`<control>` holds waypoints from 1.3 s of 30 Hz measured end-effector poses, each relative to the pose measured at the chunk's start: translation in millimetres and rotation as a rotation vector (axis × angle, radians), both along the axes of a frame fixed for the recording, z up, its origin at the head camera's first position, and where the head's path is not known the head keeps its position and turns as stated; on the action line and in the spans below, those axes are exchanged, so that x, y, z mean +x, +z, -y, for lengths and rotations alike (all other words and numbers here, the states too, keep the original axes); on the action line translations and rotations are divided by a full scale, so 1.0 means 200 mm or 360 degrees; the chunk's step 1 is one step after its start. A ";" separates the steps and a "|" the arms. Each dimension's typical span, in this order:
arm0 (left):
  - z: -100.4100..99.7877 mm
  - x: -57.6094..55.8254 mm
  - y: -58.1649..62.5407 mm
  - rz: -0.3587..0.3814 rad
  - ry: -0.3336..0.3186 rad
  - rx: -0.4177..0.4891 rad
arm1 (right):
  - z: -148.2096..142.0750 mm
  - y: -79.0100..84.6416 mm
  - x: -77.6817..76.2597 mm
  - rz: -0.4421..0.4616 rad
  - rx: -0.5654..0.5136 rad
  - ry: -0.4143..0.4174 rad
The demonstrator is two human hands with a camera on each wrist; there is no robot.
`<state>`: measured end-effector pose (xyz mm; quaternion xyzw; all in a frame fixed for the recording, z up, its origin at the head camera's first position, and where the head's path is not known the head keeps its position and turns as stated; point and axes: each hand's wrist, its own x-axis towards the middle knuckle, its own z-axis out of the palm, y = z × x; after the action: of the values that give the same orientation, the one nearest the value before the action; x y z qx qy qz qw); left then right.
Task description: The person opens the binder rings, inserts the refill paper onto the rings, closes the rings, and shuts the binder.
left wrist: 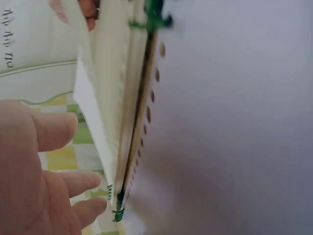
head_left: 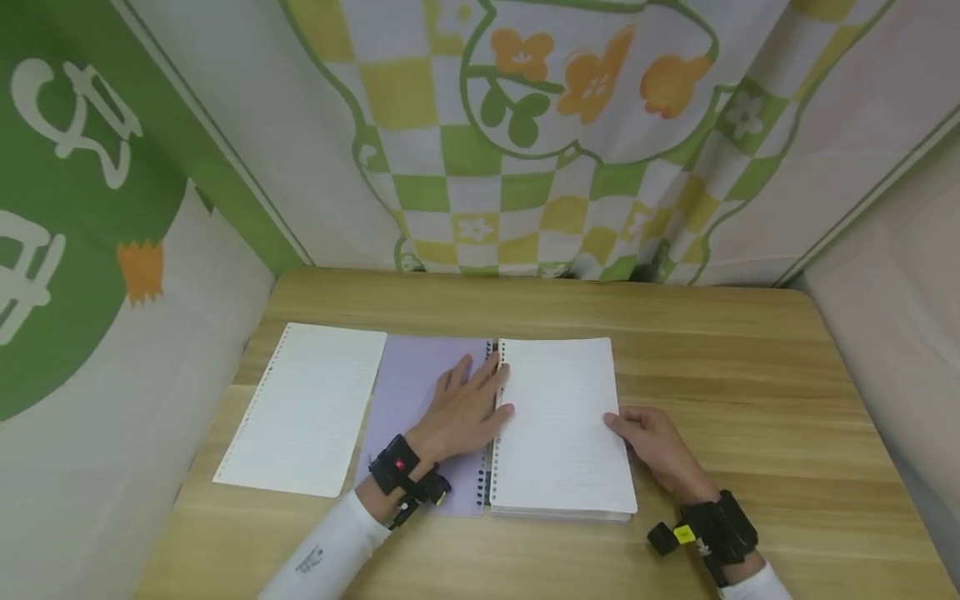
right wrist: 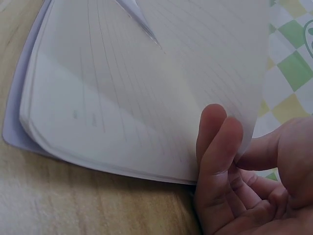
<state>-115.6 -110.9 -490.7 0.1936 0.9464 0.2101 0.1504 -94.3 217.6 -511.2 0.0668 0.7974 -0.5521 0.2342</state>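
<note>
A ring-bound notebook (head_left: 558, 425) lies spread on the wooden table, its pale purple cover (head_left: 420, 367) folded out to the left and a stack of lined white pages on the right. Across the cover and the binding lies my left hand (head_left: 461, 417), fingers spread, fingertips at the punched edge of the pages. Green binder rings (left wrist: 118, 214) and a row of holes show in the left wrist view. At the right edge of the pages, my right hand (head_left: 656, 442) pinches paper between thumb and fingers. The right wrist view shows the held page (right wrist: 146, 98) bending upward.
Left of the cover, a loose lined sheet (head_left: 303, 412) with a punched edge lies flat on the table (head_left: 720, 350). A checked, flowered curtain (head_left: 525, 208) hangs behind the table's far edge. Pale cloth walls stand at both sides.
</note>
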 end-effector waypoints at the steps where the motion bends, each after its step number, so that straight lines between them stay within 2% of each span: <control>1: 0.01 0.01 0.01 0.0000 -0.0011 0.0027 | 0.00 0.01 -0.01 -0.0014 0.0003 0.0002; 5: 0.07 0.06 0.03 -0.0057 -0.0110 0.0109 | -0.01 0.03 -0.02 -0.0074 0.0052 -0.0014; 10: 0.13 0.17 0.02 -0.0142 -0.0230 0.0178 | 0.00 0.04 -0.03 -0.0085 0.0074 -0.0033; 14: 0.16 0.26 0.01 -0.0071 -0.0301 0.0170 | 0.00 0.04 -0.03 -0.0076 0.0045 -0.0053; 17: 0.15 0.30 -0.01 -0.0036 -0.0347 0.0146 | 0.00 0.04 -0.03 -0.0071 0.0042 -0.0063; 24: 0.13 0.36 -0.03 -0.0055 -0.0346 0.0078 | 0.02 0.04 -0.03 -0.0085 0.0057 -0.0002; 29: 0.13 0.39 -0.04 -0.0055 -0.0321 0.0023 | 0.03 0.04 -0.04 -0.0169 0.0168 0.0058; 33: 0.13 0.40 -0.04 -0.0047 -0.0321 0.0005 | 0.02 0.04 -0.04 -0.0327 0.0331 0.0051; 37: 0.12 0.42 -0.04 -0.0028 -0.0345 0.0014 | 0.05 0.05 -0.05 -0.0617 0.0504 -0.0020; 39: 0.13 0.42 -0.04 -0.0032 -0.0337 0.0040 | 0.10 0.08 -0.06 -0.0754 0.0532 -0.0022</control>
<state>-30.8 -136.8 -498.3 0.2963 0.9195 0.2028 0.1597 -105.9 197.6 -495.5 -0.0208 0.9093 -0.4149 0.0235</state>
